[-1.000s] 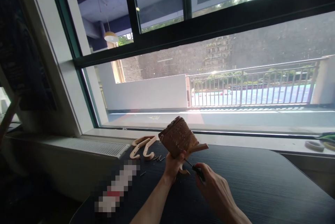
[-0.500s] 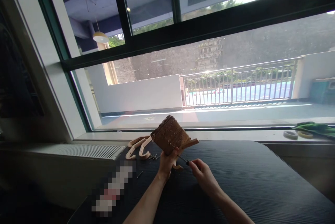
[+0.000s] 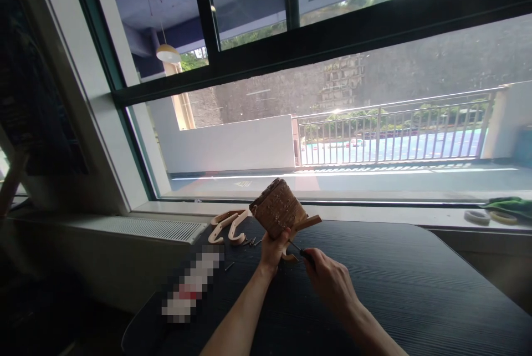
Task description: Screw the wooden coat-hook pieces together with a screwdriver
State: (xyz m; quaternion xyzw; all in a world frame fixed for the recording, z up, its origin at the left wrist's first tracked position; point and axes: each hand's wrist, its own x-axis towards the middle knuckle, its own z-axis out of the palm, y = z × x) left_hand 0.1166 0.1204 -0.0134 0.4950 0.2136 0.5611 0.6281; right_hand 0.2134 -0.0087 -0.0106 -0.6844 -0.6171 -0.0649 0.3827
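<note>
My left hand (image 3: 273,250) is closed round the lower edge of a brown wooden block (image 3: 279,209), which is tilted above the table. A flat wooden strip (image 3: 308,224) sticks out to the right from the block, and a curved wooden piece (image 3: 290,257) shows below the left hand. My right hand (image 3: 330,275) is wrapped round the dark handle of a screwdriver (image 3: 305,254). Its thin shaft points up and left toward the underside of the wood beside my left fingers. Where the tip meets the wood is hidden.
Curved wooden pieces (image 3: 236,229) and several screws (image 3: 250,242) lie at the table's back left. A single screw (image 3: 229,266) lies nearer. A blurred-out patch (image 3: 195,284) covers something at left. Tape rolls (image 3: 477,217) and a green cloth (image 3: 509,206) are on the window sill.
The whole view has shifted slightly, so everything appears further right. My right hand has turned on the screwdriver's handle, its back now facing up more. The left hand keeps its hold on the block.
</note>
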